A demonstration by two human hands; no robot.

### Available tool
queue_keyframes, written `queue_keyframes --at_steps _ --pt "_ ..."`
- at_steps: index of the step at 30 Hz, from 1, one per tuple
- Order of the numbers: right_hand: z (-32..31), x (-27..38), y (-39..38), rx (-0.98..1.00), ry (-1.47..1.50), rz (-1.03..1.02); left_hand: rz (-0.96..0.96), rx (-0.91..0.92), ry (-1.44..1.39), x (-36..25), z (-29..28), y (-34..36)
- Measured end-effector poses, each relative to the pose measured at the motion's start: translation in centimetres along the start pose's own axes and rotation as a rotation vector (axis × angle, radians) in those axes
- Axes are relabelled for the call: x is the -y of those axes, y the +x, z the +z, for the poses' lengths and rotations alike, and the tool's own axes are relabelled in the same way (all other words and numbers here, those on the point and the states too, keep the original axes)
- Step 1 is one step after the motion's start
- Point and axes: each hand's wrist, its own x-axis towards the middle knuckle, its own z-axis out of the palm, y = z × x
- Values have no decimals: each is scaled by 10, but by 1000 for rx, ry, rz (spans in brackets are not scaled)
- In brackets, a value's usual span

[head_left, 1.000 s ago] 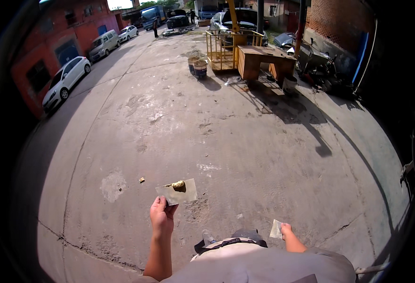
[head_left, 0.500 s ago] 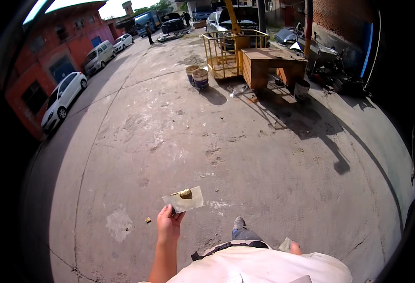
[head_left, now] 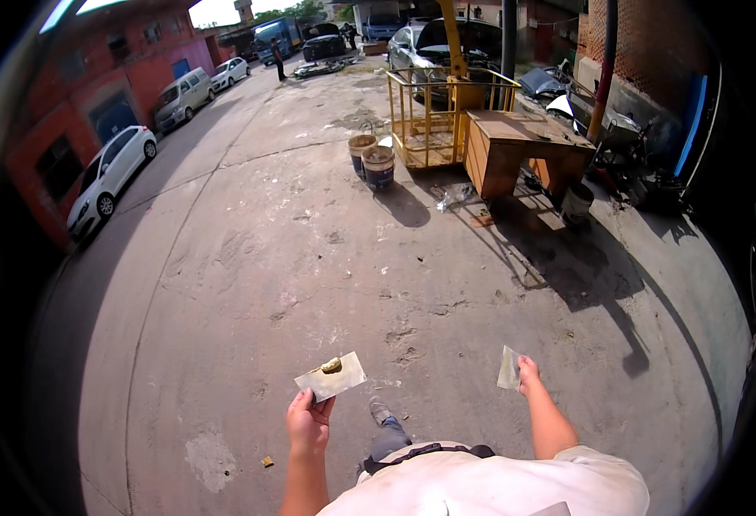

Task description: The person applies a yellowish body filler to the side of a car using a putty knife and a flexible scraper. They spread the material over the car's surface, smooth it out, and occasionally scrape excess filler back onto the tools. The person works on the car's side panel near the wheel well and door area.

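Note:
My left hand (head_left: 308, 422) holds a flat metal spreader plate (head_left: 332, 377) level in front of me, with a lump of yellowish putty (head_left: 332, 365) resting on its far end. My right hand (head_left: 528, 373) is out to the right, gripping a second thin metal scraper blade (head_left: 509, 368) by its edge, blade pointing up. Both hands are apart, over bare concrete ground (head_left: 326, 258). My shoe (head_left: 381, 410) shows between them, mid-stride.
Ahead stand two buckets (head_left: 371, 160), a yellow railed metal cage (head_left: 436, 120) and a wooden workbench (head_left: 526, 150) with clutter and vehicle parts behind it. A white car (head_left: 107, 176) and other vehicles line the red building at left. A person stands far up the lane (head_left: 279, 58).
I have walked forward: buckets, cage and bench are nearer. My left hand still carries the plate with putty; my right hand has swung up into view with the scraper.

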Motion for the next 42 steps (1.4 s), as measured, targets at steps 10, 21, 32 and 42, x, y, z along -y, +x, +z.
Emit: queue_keyframes --at_steps 10,21,32,42 --pt "-25 -104 0 -690 -154 598 -6 145 134 -70 132 256" --pt "99 -20 278 -338 287 477 -32 53 173 -57 242 494" --pt "509 318 500 192 -345 -225 19 -53 224 -69 320 697" --pt "736 389 510 124 -732 -440 -30 59 351 -103 406 945"
